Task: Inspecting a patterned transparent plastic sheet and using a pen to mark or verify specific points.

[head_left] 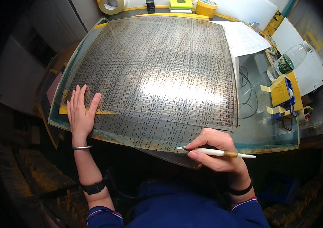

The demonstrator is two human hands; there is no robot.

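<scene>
A large translucent sheet (157, 72), printed all over with rows of small black marks, covers most of the glass-topped table. My left hand (81, 112) lies flat at the sheet's left edge with fingers spread, over a strip of yellow tape (104, 112). At the near edge, my right hand (216, 150) grips a slim white pen-shaped tool (211, 152) with a brownish band. Its thin tip points left, over the marks by the table's front edge. Whether that tip touches the sheet I cannot tell. Bright glare hides part of the pattern in the middle.
Along the far edge stand a tape roll (112, 5), a yellow-green box (181, 4) and a yellow tub (206, 7). To the right are papers (243, 38), a black cable (246, 81), a plastic bottle (291, 60) and a blue tape dispenser (291, 99).
</scene>
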